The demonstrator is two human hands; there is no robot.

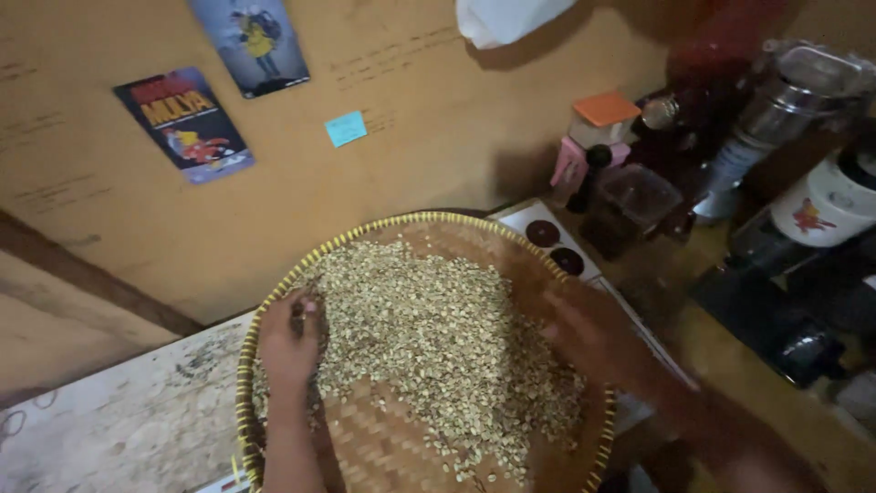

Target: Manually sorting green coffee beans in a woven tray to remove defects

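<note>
On the worktop (pixel 119 429), a pale, scuffed wooden surface, sits a round woven tray (pixel 383 447) with a yellow-bound rim; it overhangs the worktop's right edge. A broad heap of pale green beans (pixel 429 338) covers most of the tray, leaving bare weave toward the near side.

The left hand (pixel 290 340) rests inside the tray at its left rim, at the edge of the heap. Its fingers are pinched together, and something small and dark appears to be held at the fingertips, though the view is too dim to confirm what it is.

The right hand (pixel 584 333) lies over the right side of the heap, close to the tray's right rim. It is blurred, and whether its grip is open or closed cannot be told.

Beyond the tray's far right rim lies a white card with two dark round spots (pixel 552 245). Further right stand a dark grinder with a metal hopper (pixel 776 110) and a white appliance (pixel 826 205). Behind the worktop, a tan board wall (pixel 429 128) carries two printed cards (pixel 182 123) and a blue sticky note (pixel 346 129).
</note>
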